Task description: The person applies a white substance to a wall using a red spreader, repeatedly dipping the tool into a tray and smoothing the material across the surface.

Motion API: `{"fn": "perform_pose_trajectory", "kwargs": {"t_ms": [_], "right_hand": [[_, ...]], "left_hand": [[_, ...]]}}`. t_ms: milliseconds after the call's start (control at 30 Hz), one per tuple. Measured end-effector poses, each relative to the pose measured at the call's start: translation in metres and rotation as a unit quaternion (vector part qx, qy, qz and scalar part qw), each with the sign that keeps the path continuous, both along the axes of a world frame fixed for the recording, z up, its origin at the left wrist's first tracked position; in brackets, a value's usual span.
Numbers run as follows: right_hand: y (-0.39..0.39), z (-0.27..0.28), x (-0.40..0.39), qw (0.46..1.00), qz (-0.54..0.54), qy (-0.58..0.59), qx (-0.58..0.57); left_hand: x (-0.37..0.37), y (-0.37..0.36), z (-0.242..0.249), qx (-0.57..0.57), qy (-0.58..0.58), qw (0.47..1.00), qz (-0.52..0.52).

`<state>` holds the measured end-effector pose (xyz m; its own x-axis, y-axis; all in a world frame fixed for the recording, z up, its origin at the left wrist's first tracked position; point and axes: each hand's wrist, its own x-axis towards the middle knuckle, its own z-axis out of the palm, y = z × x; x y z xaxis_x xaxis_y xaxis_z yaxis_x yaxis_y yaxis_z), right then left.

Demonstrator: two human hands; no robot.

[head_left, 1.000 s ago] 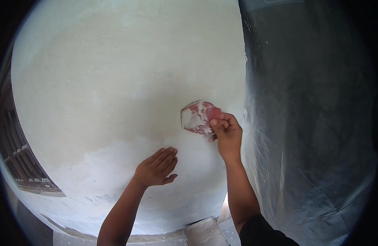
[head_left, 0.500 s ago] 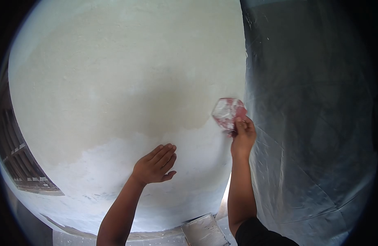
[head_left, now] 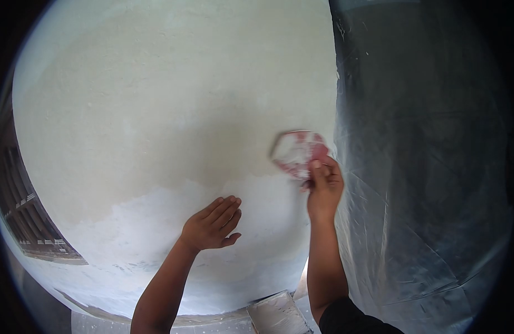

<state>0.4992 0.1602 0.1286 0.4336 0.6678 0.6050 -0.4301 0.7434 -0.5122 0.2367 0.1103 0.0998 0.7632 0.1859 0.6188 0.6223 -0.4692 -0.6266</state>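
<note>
My right hand (head_left: 325, 186) grips a flat red scraper (head_left: 301, 153) smeared with white, thumb on its near face and fingers behind. The scraper is blurred by motion and overlaps the wall (head_left: 173, 117) close to its right-hand edge. Lower and to the left, my left hand (head_left: 213, 224) has its fingers stretched out and thumb apart, palm toward the wall, holding nothing. Greyish beige covers the wall's upper part; the lower part is whiter, with an uneven border between them.
Dark plastic sheeting (head_left: 418, 167) hangs along the wall's right edge. A dark slatted wooden frame (head_left: 31, 217) is at the far left. Below the wall lies a square, white-stained board or tray (head_left: 278, 314) on the floor.
My right hand has moved a little to the left with the scraper, away from the wall's right edge. The left hand has hardly moved.
</note>
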Motion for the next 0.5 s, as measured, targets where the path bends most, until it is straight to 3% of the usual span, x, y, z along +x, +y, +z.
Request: {"fn": "perform_pose_trajectory", "kwargs": {"t_ms": [67,100,233,367,500], "right_hand": [[-0.008,0.005,-0.024,0.997,0.038,-0.069,-0.001],[-0.010,0.009,-0.031,0.995,0.006,-0.092,-0.021],[0.022,-0.022,0.006,0.997,-0.052,-0.003,-0.049],[0.012,-0.027,0.014,0.998,0.008,0.046,-0.028],[0.000,-0.010,-0.027,0.995,0.069,-0.061,-0.023]], "left_hand": [[0.001,-0.001,0.001,-0.001,0.003,1.000,0.003],[0.001,-0.001,0.001,-0.002,0.004,1.000,0.004],[0.001,0.000,0.000,0.003,0.004,1.000,0.001],[0.001,0.002,-0.001,0.002,0.000,1.000,0.003],[0.001,-0.001,0.001,-0.004,0.000,1.000,0.008]]}}
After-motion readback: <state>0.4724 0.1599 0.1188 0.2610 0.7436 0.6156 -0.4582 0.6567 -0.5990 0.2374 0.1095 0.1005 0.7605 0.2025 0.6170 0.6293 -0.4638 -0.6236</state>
